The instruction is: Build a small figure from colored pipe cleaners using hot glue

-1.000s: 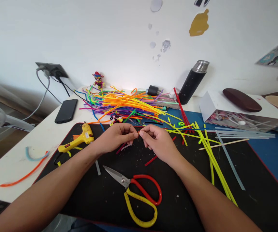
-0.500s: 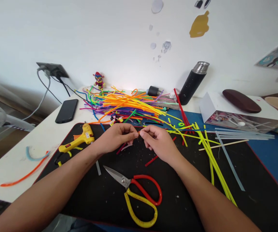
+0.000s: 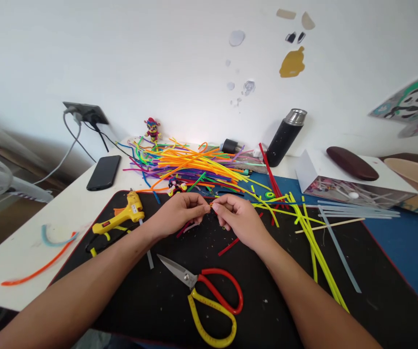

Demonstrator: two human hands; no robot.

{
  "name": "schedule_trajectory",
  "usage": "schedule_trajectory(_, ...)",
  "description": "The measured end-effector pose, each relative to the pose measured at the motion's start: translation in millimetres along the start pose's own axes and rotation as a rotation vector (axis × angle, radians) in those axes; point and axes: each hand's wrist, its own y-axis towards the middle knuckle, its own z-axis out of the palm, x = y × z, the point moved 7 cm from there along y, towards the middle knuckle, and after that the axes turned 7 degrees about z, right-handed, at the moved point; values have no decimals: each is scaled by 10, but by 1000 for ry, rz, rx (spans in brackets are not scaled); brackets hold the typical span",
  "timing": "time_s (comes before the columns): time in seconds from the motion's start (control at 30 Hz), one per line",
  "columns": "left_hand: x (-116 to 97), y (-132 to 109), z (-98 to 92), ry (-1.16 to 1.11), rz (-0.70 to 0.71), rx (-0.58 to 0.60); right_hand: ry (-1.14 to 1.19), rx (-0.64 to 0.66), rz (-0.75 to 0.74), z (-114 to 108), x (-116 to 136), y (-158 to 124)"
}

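Note:
My left hand (image 3: 185, 212) and my right hand (image 3: 238, 215) meet over the black mat, thumbs and fingertips pinched together. Between them shows a tiny orange piece of pipe cleaner (image 3: 211, 205), mostly covered by the fingers. Below the hands lie scissors (image 3: 187, 278) with one red and one yellow handle, blades pointing up and left. A dark red pipe cleaner piece (image 3: 229, 246) rests by my right hand. Behind my left hand sits a small colourful figure (image 3: 176, 186), partly hidden.
A yellow glue gun (image 3: 121, 216) lies left of my left hand. Behind is a heap of coloured pipe cleaners (image 3: 194, 162); yellow ones (image 3: 318, 247) spread at right. A black flask (image 3: 285, 138), a white box (image 3: 394, 180) and a phone (image 3: 103, 172) stand or lie farther out.
The view has tilted up slightly, so the scene sits lower in the picture. Both hands keep pinching at the same spot, with only slight finger movement.

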Motion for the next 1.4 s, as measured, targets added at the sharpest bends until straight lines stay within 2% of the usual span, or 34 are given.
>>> schedule_trajectory(0.33,8,-6,29,35,-27,4,20,-1,-3,29,-26,13)
schedule_trajectory(0.5,24,-1,-12,92,2,1,-6,-14,-7,-20,-13,13)
schedule_trajectory(0.63,38,-12,9,311,36,52,-13,-90,-25,-153,55,19)
schedule_trajectory(0.73,8,-20,99,588,143,102,-19,-151,-36,-237,76,28)
schedule_trajectory(0.8,-10,-24,178,745,228,129,-28,-157,-32,-245,62,34)
schedule_trajectory(0.9,7,-17,244,855,270,149,-55,-134,-30,-211,34,37)
schedule_trajectory(1.23,15,16,208,853,245,88,-100,-105,-35,-147,58,8)
schedule_trajectory(1.4,-2,12,250,931,261,105,-133,-101,-37,-143,75,-5)
